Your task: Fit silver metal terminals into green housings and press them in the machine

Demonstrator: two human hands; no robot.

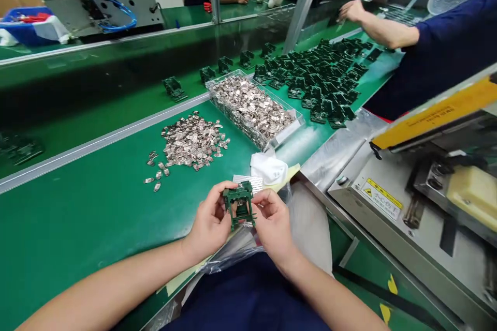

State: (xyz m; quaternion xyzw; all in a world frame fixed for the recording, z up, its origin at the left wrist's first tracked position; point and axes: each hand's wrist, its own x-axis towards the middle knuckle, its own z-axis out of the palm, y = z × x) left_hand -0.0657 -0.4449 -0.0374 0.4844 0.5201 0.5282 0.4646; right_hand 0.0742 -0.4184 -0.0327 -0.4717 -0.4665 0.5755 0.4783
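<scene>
Between my two hands, near the front edge of the green table (97,207), is a dark green plastic frame (238,199) with an open middle. My left hand (209,222) is closed around its left side. The fingers of my right hand (274,220) are pinched at its right side; whether they also hold a small metal piece is hidden. Beyond my hands lies a loose pile of small silvery metal plates (192,142). Many more of these plates fill a clear plastic box (285,137) behind it.
Many similar green frames (322,77) crowd the table at back right. A white cloth (268,168) lies just past my hands. A metal machine (373,201) with a yellow bar stands at right. A co-worker's arm (388,28) reaches over the far table. A metal-edged barrier (116,126) runs along the left.
</scene>
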